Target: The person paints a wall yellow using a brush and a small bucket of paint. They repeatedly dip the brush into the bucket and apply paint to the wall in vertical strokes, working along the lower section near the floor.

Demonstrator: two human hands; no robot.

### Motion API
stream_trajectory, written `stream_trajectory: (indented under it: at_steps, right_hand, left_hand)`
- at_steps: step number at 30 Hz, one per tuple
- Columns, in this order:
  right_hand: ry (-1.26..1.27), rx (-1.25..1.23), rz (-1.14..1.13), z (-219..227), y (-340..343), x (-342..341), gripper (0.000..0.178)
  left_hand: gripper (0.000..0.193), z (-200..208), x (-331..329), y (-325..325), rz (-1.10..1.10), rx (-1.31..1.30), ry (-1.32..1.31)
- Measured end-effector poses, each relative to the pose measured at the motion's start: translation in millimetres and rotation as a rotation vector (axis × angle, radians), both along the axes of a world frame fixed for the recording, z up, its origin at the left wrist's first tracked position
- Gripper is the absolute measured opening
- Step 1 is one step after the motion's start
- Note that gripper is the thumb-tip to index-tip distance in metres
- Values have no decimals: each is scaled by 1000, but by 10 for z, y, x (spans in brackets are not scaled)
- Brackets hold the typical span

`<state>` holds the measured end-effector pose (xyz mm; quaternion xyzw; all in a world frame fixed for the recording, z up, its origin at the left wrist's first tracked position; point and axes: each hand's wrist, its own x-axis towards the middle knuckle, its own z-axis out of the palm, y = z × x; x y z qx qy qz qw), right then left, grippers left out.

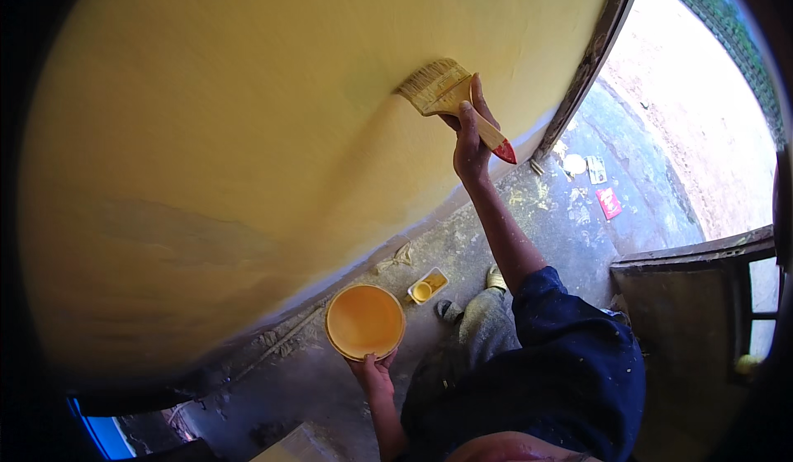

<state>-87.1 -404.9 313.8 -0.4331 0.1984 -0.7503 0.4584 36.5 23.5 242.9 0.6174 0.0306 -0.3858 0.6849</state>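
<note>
The right grip (471, 142) is clamped on the handle of the wide paintbrush (444, 90), bristles beyond it at the yellow wall (248, 107): press lightly, evenly. The left grip (373, 373), clamped on the bucket (329, 322) just ahead, should hold level.

No writing can be read; the red packet (609, 203) and the pale rectangular piece (595, 170), toward the outer edge of the floor (570, 247), carry marks too small to decipher.

Smooth wooden brush handle (489, 134), coarse bristles (425, 85), matt wall (248, 115); rough floor (572, 243), cloth shirt (545, 371)
</note>
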Motion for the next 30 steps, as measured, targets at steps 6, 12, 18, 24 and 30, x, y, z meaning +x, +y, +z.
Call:
stream_trajectory:
  at_steps: [6, 12, 18, 24, 30]
  right_hand:
    - [37, 244, -16, -1447, 119, 307, 57]
    - [177, 650, 119, -2572, 197, 260, 55]
    - [53, 277, 124, -615, -133, -9, 52]
    - [202, -64, -41, 160, -148, -127, 51]
    - [297, 206, -69, -2043, 162, 216, 47]
  left_hand:
    - [72, -122, -89, -14, 63, 79, 41]
    - [69, -313, -32, 223, 55, 77, 190]
    - [55, -133, 158, 176, -246, 43, 237]
    - [51, -57, -130, -118, -297, 8, 184]
    - [53, -215, -555, -98, -78, -64, 180]
